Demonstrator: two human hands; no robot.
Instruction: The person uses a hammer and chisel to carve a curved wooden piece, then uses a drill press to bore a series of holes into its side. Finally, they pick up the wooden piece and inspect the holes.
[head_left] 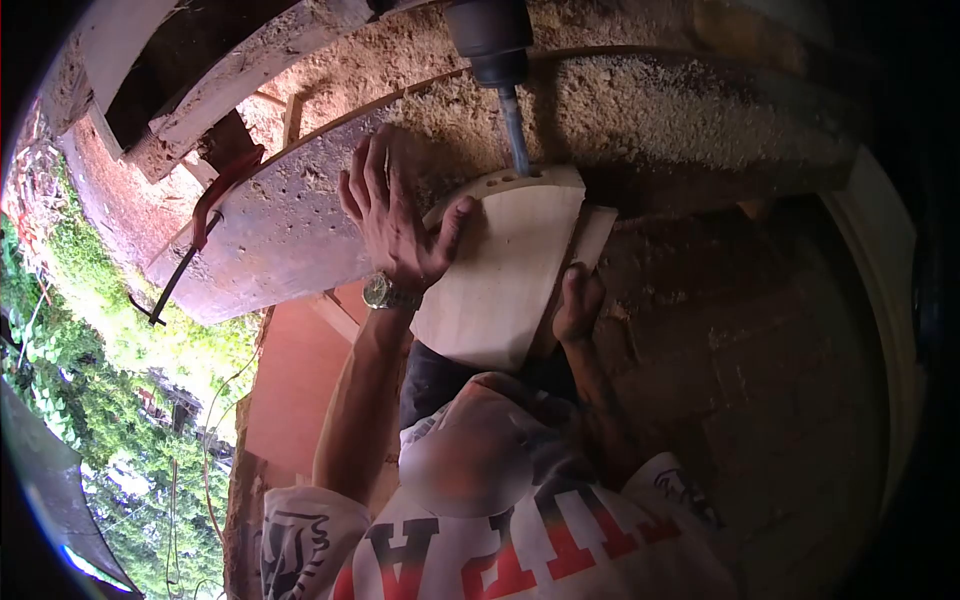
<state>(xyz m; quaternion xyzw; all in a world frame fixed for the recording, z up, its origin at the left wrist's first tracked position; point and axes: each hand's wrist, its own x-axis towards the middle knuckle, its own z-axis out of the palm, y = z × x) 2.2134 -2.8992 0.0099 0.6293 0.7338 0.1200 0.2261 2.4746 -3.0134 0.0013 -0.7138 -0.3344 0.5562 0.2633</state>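
A pale, fan-shaped wooden board [505, 260] lies on the work table [290, 240], with a row of several holes along its curved far edge. A drill bit [515, 130], held in a dark chuck [490, 40], points down at those holes, its tip at or in one. My left hand [400, 215], wearing a wristwatch, has its fingers stretched out beside the board, with the thumb along the board's left edge. On the right, my right hand [578, 305] grips a second wooden piece [597, 232] jutting from beneath the board; its fingers are partly hidden.
Sawdust [650, 105] covers the far part of the table. A red-and-black clamp [205, 220] is fixed to the table's left edge. Wooden frame pieces [250, 80] stand at the upper left. Greenery [140, 420] lies beyond on the left.
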